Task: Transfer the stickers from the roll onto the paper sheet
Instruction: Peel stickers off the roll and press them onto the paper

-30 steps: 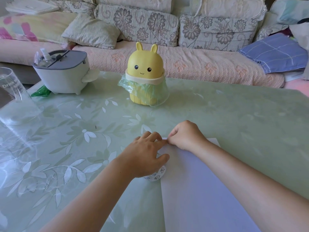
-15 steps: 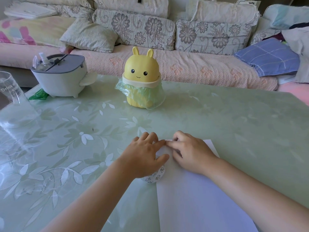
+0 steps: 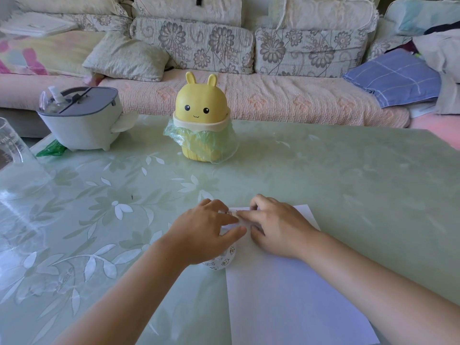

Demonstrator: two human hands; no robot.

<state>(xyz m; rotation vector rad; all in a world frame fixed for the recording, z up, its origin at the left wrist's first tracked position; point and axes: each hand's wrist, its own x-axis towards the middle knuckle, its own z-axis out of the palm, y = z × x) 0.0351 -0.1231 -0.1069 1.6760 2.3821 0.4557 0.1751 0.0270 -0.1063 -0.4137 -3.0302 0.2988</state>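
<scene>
A white paper sheet (image 3: pixel 286 295) lies on the green glass table in front of me. The sticker roll (image 3: pixel 222 260), white with small cartoon prints, sits at the sheet's left edge, mostly covered by my left hand (image 3: pixel 206 235), which is shut on it. My right hand (image 3: pixel 276 227) lies flat on the sheet's far left corner, fingers spread and pressing down on a strip of stickers (image 3: pixel 232 212) drawn from the roll. The fingertips of both hands touch there.
A yellow bunny-shaped bin (image 3: pixel 201 120) with a green bag stands at the table's middle back. A grey and white appliance (image 3: pixel 79 120) sits back left, a clear glass cup (image 3: pixel 15 158) at the far left edge. A sofa with cushions is behind.
My right hand has gone from a closed pinch at the sheet's far corner to lying flat with fingers spread on the paper. My left hand stays over the roll.
</scene>
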